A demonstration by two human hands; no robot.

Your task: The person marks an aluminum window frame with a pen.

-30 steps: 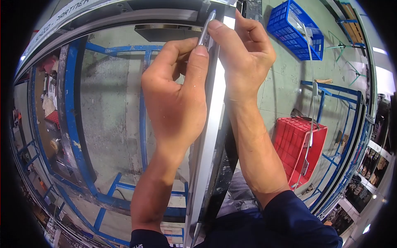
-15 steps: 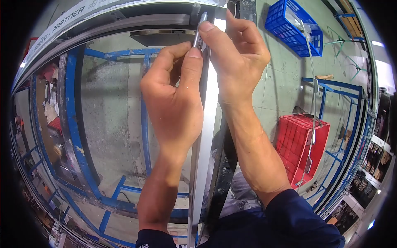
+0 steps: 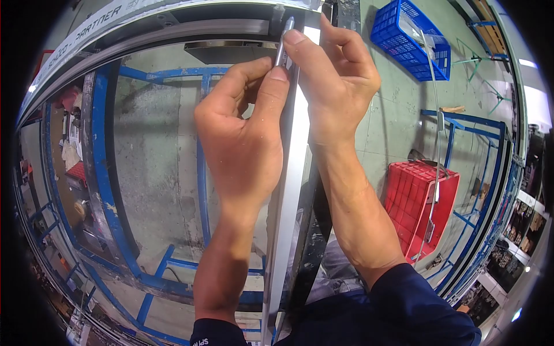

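While L hand [image 3: 245,127] grips rod [image 3: 280,55] beside bar's [image 3: 295,138] upper end, R hand [image 3: 340,81], fingers part-curled, has thumb on rod; red crate [image 3: 424,210] R of bar.

- "SCHÜCO - PARTNER", in dark capitals, runs along the pale strip [image 3: 97,27] on the frame [image 3: 222,26].
- White letters stand on the left sleeve cuff [image 3: 214,332]; "SP" reads, the rest is unclear.

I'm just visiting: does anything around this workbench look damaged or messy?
Mostly wear. The blue frame at the left has a pale, scuffed patch, like chipped paint, and the floor beside it has dark blotches. The slim silver piece looks straight. I see no clear spill.
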